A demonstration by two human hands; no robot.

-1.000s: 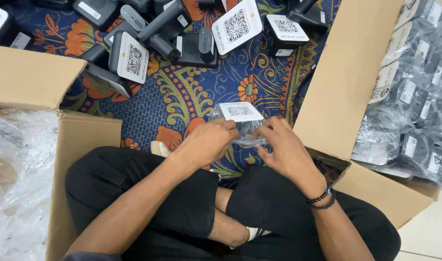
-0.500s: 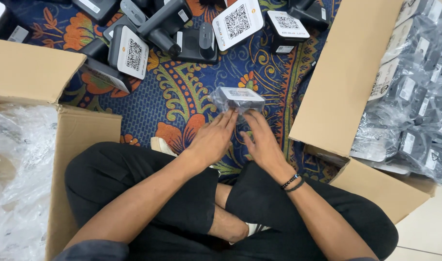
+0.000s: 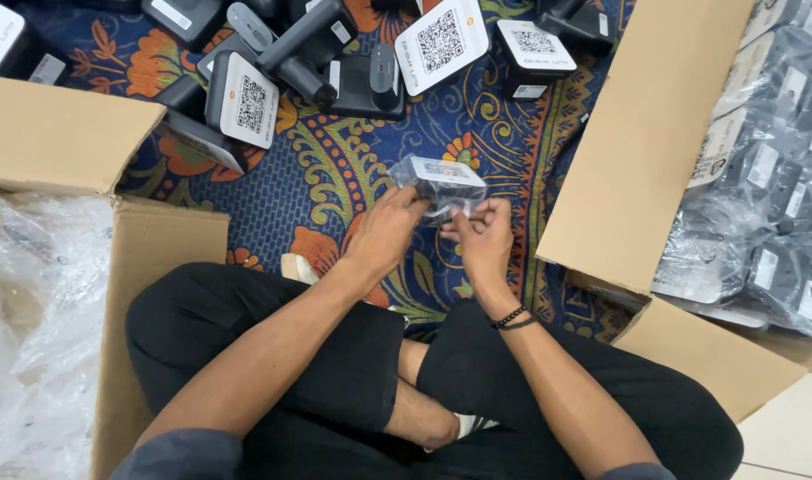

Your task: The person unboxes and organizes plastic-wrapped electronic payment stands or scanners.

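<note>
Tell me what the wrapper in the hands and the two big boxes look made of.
The wrapper looks like thin clear plastic film: glossy, crinkled, dark item visible through it. The left box and right box look like plain brown cardboard: matte, with folded flaps.

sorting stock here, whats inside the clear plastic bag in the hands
Inside the clear plastic bag held by the left hand and right hand is a dark boxy device with a white label on top. Its underside is hidden.

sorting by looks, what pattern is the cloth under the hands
Dark blue cloth with orange flowers and paisley swirls; head view.
</note>
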